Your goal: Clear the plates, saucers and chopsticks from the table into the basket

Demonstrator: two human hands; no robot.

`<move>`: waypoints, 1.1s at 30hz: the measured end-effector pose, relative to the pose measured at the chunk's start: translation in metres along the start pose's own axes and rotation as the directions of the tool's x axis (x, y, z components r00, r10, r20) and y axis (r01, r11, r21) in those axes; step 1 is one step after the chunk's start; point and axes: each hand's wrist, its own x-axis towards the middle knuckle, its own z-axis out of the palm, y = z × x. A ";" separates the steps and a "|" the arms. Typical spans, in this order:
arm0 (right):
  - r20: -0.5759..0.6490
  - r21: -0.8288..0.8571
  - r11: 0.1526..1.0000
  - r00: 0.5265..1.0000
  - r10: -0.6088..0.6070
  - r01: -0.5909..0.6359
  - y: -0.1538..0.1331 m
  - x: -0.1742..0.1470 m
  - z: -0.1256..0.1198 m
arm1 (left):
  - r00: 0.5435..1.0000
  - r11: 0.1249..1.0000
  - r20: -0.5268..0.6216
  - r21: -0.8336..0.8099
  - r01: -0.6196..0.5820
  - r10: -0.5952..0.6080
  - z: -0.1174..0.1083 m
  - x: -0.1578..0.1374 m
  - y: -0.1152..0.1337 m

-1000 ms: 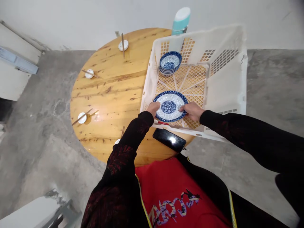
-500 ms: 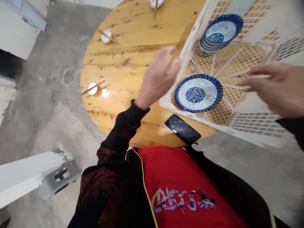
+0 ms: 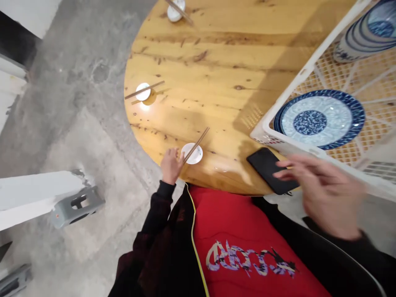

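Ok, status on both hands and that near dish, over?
Left hand open at table edge, beside small white dish with chopsticks across it. Right hand open, blurred, over black phone. Nothing between left hand and dish.

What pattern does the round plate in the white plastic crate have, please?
Blue floral centre and blue rim on the white plate, in the head view.

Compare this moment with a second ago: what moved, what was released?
Both hands let go of the plate in the crate. The left hand dropped to the table edge beside the small dish with chopsticks; the right hand pulled back over the phone. Plate, bowls and phone stayed put.
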 end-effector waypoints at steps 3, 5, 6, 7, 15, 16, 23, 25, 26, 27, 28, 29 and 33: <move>0.163 0.048 0.999 0.987 0.014 -0.022 0.016 -0.013 0.058 | 0.985 0.989 0.162 0.140 0.038 -0.061 0.025 -0.020 0.004; 0.256 0.047 0.997 0.965 0.052 -0.066 0.031 -0.014 0.089 | 0.971 0.983 0.227 0.182 0.040 -0.081 0.032 -0.025 0.003; 0.287 0.042 0.995 0.955 0.073 -0.089 0.038 -0.013 0.102 | 0.964 0.982 0.254 0.187 0.030 -0.078 0.034 -0.025 0.002; 0.313 0.037 0.993 0.945 0.094 -0.111 0.045 -0.012 0.114 | 0.958 0.983 0.279 0.183 0.011 -0.063 0.035 -0.026 0.000; 0.347 -0.179 0.969 0.910 0.226 -0.172 0.089 -0.005 0.188 | 0.895 0.987 0.438 0.086 -0.139 0.088 0.041 -0.023 -0.026; 0.337 -0.221 0.962 0.914 0.228 -0.158 0.092 -0.004 0.193 | 0.890 0.987 0.446 0.071 -0.143 0.097 0.041 -0.021 -0.030; 0.224 -0.221 0.970 0.962 0.155 -0.105 0.087 -0.012 0.206 | 0.870 0.986 0.463 -0.089 -0.144 0.169 0.034 -0.018 -0.049; 0.243 -0.155 0.985 0.963 0.118 -0.082 0.078 -0.014 0.208 | 0.870 0.978 0.448 -0.137 -0.159 0.204 0.032 -0.023 -0.044; 0.257 -0.115 0.991 0.962 0.098 -0.070 0.073 -0.014 0.211 | 0.868 0.973 0.444 -0.159 -0.167 0.222 0.032 -0.026 -0.040; 0.263 -0.071 0.996 0.961 0.078 -0.062 0.069 -0.014 0.213 | 0.863 0.968 0.446 -0.179 -0.176 0.239 0.032 -0.029 -0.034; 0.260 -0.017 0.998 0.964 0.061 -0.059 0.065 -0.014 0.217 | 0.856 0.963 0.450 -0.196 -0.185 0.256 0.031 -0.033 -0.029; 0.252 0.046 0.997 0.966 0.050 -0.064 0.062 -0.014 0.221 | 0.846 0.958 0.459 -0.212 -0.193 0.272 0.031 -0.036 -0.023; 0.274 0.277 0.943 0.956 0.104 -0.182 0.062 -0.018 0.236 | 0.820 0.954 0.500 -0.243 -0.176 0.279 0.035 -0.051 -0.011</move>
